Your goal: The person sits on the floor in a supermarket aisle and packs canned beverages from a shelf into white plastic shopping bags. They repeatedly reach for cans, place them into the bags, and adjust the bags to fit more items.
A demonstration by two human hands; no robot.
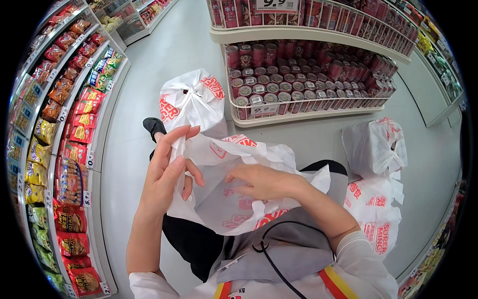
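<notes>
A white plastic shopping bag with red print (231, 209) lies spread open across my lap. My left hand (173, 168) pinches its left rim between thumb and fingers, the other fingers curled below. Over the bag's mouth is my right hand (261, 181), its fingers loosely bent and apart, with nothing seen in them; whether the fingertips touch the plastic I cannot tell. A full, knotted white bag (194, 102) stands on the floor just beyond my left hand. Another tied bag (373, 149) sits to the right, and flat white bags (377, 228) lie below it, beside my right arm.
A rack of canned drinks (298, 89) rises in front of me. Shelves of packaged snacks (74, 149) curve along the left, with more shelves at the far right (440, 63). Grey floor (149, 63) shows between them. A black cord (276, 269) hangs over my grey apron.
</notes>
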